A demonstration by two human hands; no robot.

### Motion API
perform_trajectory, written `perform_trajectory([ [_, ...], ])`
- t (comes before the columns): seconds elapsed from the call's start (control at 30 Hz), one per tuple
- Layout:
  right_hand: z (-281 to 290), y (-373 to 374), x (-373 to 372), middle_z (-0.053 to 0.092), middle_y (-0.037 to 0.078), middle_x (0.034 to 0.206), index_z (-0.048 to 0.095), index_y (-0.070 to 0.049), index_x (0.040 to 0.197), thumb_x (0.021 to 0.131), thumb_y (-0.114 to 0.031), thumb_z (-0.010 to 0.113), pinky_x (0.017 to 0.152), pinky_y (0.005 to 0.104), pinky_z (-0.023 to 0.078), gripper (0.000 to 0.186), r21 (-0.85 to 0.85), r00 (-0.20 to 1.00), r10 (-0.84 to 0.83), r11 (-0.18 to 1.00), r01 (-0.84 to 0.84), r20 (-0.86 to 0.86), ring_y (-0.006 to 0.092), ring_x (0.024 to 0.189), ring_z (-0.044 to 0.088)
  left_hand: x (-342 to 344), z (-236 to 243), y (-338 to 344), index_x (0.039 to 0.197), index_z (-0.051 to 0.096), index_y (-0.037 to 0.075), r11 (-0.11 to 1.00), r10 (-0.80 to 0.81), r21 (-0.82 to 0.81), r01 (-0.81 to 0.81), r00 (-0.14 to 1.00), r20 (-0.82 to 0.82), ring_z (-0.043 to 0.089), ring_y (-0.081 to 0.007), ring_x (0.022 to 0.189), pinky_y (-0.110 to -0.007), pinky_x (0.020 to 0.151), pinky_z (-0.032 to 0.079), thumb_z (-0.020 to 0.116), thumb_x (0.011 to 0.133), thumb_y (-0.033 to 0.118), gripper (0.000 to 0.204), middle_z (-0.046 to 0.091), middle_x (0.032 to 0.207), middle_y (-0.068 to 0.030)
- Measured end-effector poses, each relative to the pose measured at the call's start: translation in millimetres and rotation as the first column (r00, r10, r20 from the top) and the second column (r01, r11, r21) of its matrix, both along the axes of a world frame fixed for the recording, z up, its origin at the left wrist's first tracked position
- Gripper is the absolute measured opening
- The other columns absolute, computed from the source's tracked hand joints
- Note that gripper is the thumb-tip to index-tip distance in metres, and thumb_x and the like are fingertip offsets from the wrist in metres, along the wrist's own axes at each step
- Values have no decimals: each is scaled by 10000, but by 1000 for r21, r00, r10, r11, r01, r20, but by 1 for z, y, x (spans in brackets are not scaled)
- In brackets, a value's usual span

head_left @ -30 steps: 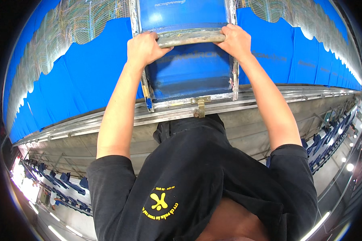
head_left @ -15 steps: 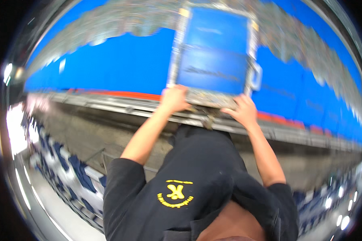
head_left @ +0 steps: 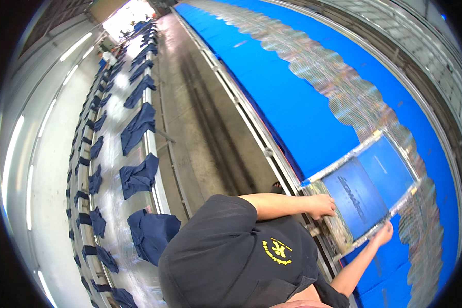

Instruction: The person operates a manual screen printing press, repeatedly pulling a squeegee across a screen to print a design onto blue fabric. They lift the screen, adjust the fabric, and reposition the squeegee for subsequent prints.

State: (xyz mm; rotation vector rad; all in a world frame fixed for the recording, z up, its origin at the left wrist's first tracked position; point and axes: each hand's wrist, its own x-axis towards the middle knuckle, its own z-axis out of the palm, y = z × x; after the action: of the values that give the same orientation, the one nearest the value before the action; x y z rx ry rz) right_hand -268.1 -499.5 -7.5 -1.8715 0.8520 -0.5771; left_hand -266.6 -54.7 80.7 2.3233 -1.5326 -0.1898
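A screen printing frame (head_left: 370,199) with a pale, stained rim and blue mesh lies on the long table at the lower right. Dark lettering shows on its mesh. My left hand (head_left: 322,206) has its fingers curled over the frame's near rim. At the frame's right side rim my right hand (head_left: 381,234) grips the edge, its fingers partly hidden. Blue fabric (head_left: 292,108) with scalloped edges covers the table under and beyond the frame.
A metal rail (head_left: 241,105) runs along the table's near edge. Across a concrete aisle (head_left: 205,118), a second long table carries several dark navy garment pieces (head_left: 141,174). Another person (head_left: 108,59) stands far off at the upper left.
My view has swung to the left, bringing the aisle and second table into sight. My right hand has shifted from the frame's near rim to its right side; my left stays on the near rim.
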Motion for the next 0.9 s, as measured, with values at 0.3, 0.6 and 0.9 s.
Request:
perform_trajectory([
  [0.3, 45, 192, 81, 716, 139, 1287, 690, 29, 1327, 1072, -270, 681, 1033, 375, 495, 393, -20, 993, 21, 1000, -19, 115, 248, 1140, 655, 89, 2, 145, 1374, 712, 166, 996, 89, 17, -87, 980, -178, 644, -314, 1277, -467, 1016, 546, 844, 758, 254, 636, 706, 1353, -70],
  [0.6, 13, 370, 165, 738, 120, 1257, 712, 7, 1295, 1078, -331, 669, 1030, 370, 498, 404, 65, 993, -54, 997, 48, 104, 231, 1141, 663, 205, 22, 309, 1414, 712, 206, 949, 179, 305, -79, 933, -313, 682, -295, 1254, -468, 974, 581, 862, 785, 297, 653, 702, 1435, -32],
  [0.9, -3, 395, 174, 715, 154, 1327, 707, -3, 1312, 1080, -403, 645, 1069, 400, 493, 467, -37, 998, 4, 999, -6, -70, 288, 1200, 662, 210, 14, 344, 1101, 708, 88, 972, 112, 227, -61, 970, -218, 715, -369, 1094, -502, 878, 591, 799, 752, 145, 365, 738, 1125, -133],
])
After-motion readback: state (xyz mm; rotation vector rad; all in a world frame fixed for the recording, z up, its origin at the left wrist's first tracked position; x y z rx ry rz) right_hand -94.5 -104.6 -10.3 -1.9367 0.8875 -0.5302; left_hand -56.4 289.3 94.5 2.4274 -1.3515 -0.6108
